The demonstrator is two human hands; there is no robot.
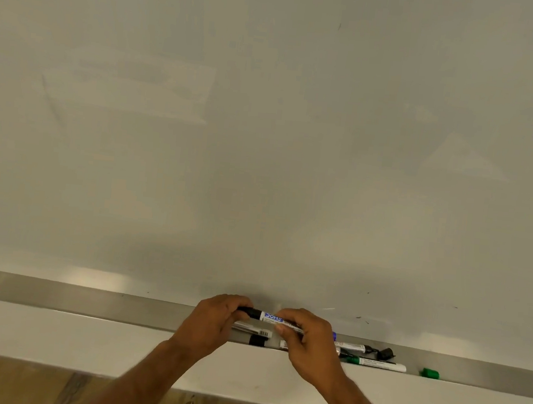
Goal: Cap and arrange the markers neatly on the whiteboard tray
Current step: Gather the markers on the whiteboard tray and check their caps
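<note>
Both hands hold one white marker (271,317) with a blue label just above the metal tray (83,302). My left hand (213,323) grips its black cap end; my right hand (305,340) pinches the barrel. Under the hands lies a black-capped marker (256,336). To the right on the tray rest an uncapped black marker (353,347), an uncapped green marker (376,364), a loose black cap (385,354) and a loose green cap (429,373). A blue tip (334,335) peeks out beside my right hand.
The whiteboard (265,136) fills the upper view, faintly smudged. Below the tray runs a white ledge (47,333), and wood flooring (9,382) shows at the bottom. The tray stretches bare to the left.
</note>
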